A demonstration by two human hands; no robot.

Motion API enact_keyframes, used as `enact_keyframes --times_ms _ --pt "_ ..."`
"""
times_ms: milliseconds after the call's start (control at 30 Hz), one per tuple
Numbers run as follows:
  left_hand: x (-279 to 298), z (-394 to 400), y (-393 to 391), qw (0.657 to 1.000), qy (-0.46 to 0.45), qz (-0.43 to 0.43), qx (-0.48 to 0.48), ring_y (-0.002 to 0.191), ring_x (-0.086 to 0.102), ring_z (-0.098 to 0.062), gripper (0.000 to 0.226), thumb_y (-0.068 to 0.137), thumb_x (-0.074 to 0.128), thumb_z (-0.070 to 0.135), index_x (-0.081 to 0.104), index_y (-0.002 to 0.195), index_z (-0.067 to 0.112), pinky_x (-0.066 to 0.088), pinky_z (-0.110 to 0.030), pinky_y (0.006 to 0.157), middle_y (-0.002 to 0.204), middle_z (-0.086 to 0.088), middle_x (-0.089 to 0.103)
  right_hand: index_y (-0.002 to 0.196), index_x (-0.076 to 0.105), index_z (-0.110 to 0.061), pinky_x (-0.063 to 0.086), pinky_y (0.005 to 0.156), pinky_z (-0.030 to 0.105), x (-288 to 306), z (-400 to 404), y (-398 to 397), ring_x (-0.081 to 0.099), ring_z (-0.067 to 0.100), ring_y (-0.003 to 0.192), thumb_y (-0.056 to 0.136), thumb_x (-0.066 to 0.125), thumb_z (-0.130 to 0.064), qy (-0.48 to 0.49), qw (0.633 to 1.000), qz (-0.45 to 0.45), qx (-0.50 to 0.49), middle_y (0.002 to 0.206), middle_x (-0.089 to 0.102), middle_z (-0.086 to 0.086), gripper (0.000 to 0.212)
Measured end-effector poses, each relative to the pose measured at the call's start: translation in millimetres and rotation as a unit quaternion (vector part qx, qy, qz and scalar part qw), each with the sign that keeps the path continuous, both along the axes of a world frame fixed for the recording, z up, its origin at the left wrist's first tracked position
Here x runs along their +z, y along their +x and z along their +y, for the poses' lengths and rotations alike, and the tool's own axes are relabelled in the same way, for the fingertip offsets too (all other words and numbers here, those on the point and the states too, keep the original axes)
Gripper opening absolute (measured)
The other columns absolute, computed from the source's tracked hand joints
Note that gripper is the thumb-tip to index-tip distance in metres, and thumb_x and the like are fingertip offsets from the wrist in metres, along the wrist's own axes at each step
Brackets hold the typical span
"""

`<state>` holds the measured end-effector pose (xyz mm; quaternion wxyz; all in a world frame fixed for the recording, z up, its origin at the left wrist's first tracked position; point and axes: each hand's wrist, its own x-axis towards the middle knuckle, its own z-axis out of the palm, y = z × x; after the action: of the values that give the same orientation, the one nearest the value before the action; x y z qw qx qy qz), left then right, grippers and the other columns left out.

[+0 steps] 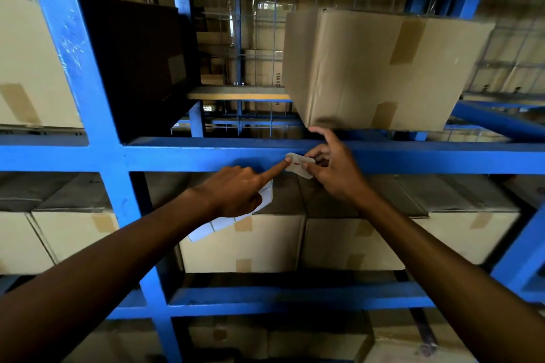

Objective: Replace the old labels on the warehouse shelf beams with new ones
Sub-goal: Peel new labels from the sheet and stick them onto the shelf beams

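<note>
At frame centre, the right hand (333, 169) pinches a white label (300, 164) against the blue shelf beam (182, 155); the left hand (236, 193) grips a label sheet (224, 222), forefinger pressing the label.

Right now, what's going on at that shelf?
A person is working a small white label on the front of a blue beam. The right hand pinches the label's right side, and the left hand presses its index fingertip on the left edge while holding a white sheet underneath. The label's lower corner hangs off the beam, so it is not flat. A tilted box sits on the shelf just above.
</note>
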<state>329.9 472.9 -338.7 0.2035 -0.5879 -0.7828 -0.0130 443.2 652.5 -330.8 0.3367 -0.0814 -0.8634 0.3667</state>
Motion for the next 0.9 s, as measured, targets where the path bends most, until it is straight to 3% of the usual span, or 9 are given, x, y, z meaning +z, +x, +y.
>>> enact_keyframes --times_ms 333,467,567,667,733,833,900 --pt "4.3 6.2 1.8 0.997 -0.036 0.050 0.054 0.048 0.030 -0.013 0.090 0.092 0.047 0.023 -0.033 0.131 0.035 0.032 -0.031 0.057 0.056 0.003 0.031 0.135 0.035 -0.024 0.041 0.059 -0.004 -4.1 1.9 -6.9 0.056 -0.020 0.074 0.078 0.067 -0.002 0.017 1.000 0.009 -0.024 0.076 0.059 -0.015 0.070" --pt "-0.6 7.5 0.1 0.994 -0.035 0.088 0.062 0.053 0.036 -0.016 0.092 0.092 0.048 0.023 -0.035 0.131 0.033 0.034 -0.032 0.057 0.068 -0.005 0.050 0.135 0.036 -0.021 0.040 0.059 -0.005 -3.7 0.6 -5.3 0.055 -0.022 0.073 0.077 0.069 -0.005 0.009 0.998 0.028 -0.051 0.073 0.058 -0.017 0.068" --pt "-4.6 9.1 -3.1 0.994 -0.030 0.089 0.060 0.056 0.040 -0.017 0.095 0.091 0.049 0.024 -0.038 0.129 0.034 0.036 -0.032 0.057 0.077 -0.008 0.063 0.132 0.040 -0.019 0.046 0.057 0.003 -1.1 -2.4 -4.0 0.059 -0.011 0.067 0.076 0.071 -0.007 0.012 0.996 0.032 -0.077 0.069 0.058 -0.017 0.065" --pt "-5.5 9.3 -5.4 0.993 -0.029 0.093 0.063 0.052 0.037 -0.016 0.098 0.091 0.050 0.024 -0.040 0.127 0.035 0.036 -0.031 0.055 0.061 -0.003 0.048 0.122 0.048 -0.016 0.052 0.068 0.019 3.5 -4.3 -3.0 0.059 -0.002 0.069 0.075 0.072 -0.008 0.010 0.996 0.018 -0.091 0.067 0.059 -0.015 0.054" --pt "-5.8 8.9 -6.7 0.992 -0.027 0.100 0.065 0.052 0.038 -0.016 0.099 0.090 0.051 0.023 -0.039 0.128 0.035 0.035 -0.031 0.053 0.061 -0.003 0.049 0.115 0.050 -0.016 0.054 0.075 0.028 6.2 -5.2 -3.3 0.063 0.009 0.079 0.076 0.072 -0.008 -0.004 0.996 0.003 -0.092 0.070 0.062 -0.009 0.046" --pt "-6.8 9.1 -7.6 0.993 -0.027 0.099 0.064 0.052 0.038 -0.017 0.099 0.090 0.051 0.023 -0.039 0.129 0.035 0.037 -0.031 0.054 0.072 -0.007 0.062 0.104 0.055 -0.017 0.053 0.075 0.028 9.5 -3.4 -2.7 0.061 0.016 0.091 0.076 0.072 -0.009 0.021 0.993 -0.022 -0.110 0.081 0.068 0.003 0.033" --pt "-7.5 9.2 -6.7 0.993 -0.027 0.097 0.067 0.050 0.037 -0.016 0.099 0.090 0.051 0.022 -0.038 0.129 0.034 0.040 -0.032 0.054 0.070 -0.006 0.058 0.089 0.063 -0.014 0.051 0.066 0.020 13.6 1.5 2.0 0.060 0.007 0.076 0.076 0.072 -0.008 0.063 0.991 -0.028 -0.118 0.081 0.069 0.004 0.017"
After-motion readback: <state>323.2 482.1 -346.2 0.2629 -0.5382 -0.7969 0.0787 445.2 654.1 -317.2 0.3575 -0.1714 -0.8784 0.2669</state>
